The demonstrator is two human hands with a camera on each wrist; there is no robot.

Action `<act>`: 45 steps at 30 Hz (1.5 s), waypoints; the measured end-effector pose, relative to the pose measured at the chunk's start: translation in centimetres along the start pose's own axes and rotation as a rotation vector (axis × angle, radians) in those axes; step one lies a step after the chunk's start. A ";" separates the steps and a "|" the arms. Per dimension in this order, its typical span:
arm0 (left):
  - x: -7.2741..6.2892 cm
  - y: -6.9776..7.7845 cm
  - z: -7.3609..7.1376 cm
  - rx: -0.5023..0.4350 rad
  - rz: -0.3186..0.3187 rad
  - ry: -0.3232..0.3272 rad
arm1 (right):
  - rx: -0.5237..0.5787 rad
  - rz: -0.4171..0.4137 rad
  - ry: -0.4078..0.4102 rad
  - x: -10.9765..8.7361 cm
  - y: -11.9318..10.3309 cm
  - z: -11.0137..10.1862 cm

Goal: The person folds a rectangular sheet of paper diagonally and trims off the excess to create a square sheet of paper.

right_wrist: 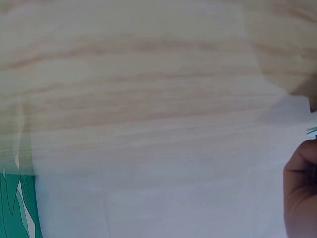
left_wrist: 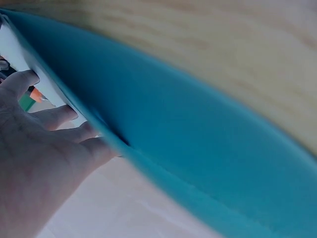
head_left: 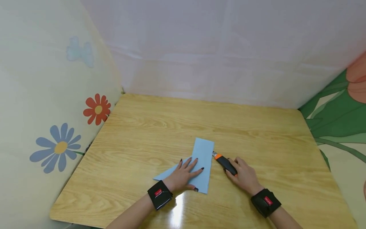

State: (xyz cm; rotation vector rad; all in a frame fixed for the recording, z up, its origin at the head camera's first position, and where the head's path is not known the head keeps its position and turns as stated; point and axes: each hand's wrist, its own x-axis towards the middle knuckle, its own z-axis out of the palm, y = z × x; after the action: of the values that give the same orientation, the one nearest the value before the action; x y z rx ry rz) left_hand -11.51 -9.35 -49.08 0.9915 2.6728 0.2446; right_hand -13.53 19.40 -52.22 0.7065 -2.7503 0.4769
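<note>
A folded sheet of light blue paper (head_left: 203,152) lies near the front middle of the table, one part upright and another slanting out to the left. My left hand (head_left: 183,175) rests on it with fingers spread. In the left wrist view the blue paper (left_wrist: 163,119) fills much of the frame, and the left hand (left_wrist: 49,134) lies along its edge. My right hand (head_left: 245,175) grips a black and orange utility knife (head_left: 225,163), its tip right at the paper's right edge. Only part of the right hand (right_wrist: 301,193) shows in the right wrist view; the knife is mostly hidden there.
The wood-grain table (head_left: 137,127) extends around the paper on all sides. A white cloth (head_left: 214,57) hangs behind it. Walls with painted flowers stand at the left and right, such as a red flower (head_left: 98,110). Each wrist wears a black band (head_left: 266,202).
</note>
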 end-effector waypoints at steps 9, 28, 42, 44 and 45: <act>0.1 -0.1 0.1 0.019 0.004 -0.004 | 0.009 0.000 -0.013 0.2 0.4 -0.1; 0.0 -0.3 0.4 0.050 0.031 -0.006 | -0.057 -0.090 -0.010 0.6 2.5 -0.3; 0.0 -0.3 0.0 0.025 0.021 -0.010 | -0.040 -0.059 -0.022 1.5 2.9 -0.2; -0.1 -0.3 -0.1 0.019 0.022 -0.011 | -0.040 -0.051 -0.026 1.5 2.9 -0.2; -0.1 -0.3 -0.1 0.016 0.022 -0.012 | -0.041 -0.046 -0.032 1.6 2.9 -0.2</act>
State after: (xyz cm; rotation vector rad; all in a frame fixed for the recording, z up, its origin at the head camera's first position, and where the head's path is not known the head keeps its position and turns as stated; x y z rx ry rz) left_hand -11.65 -9.63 -49.07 1.0242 2.6589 0.2212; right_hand -16.33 21.22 -52.22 0.7721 -2.7583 0.4015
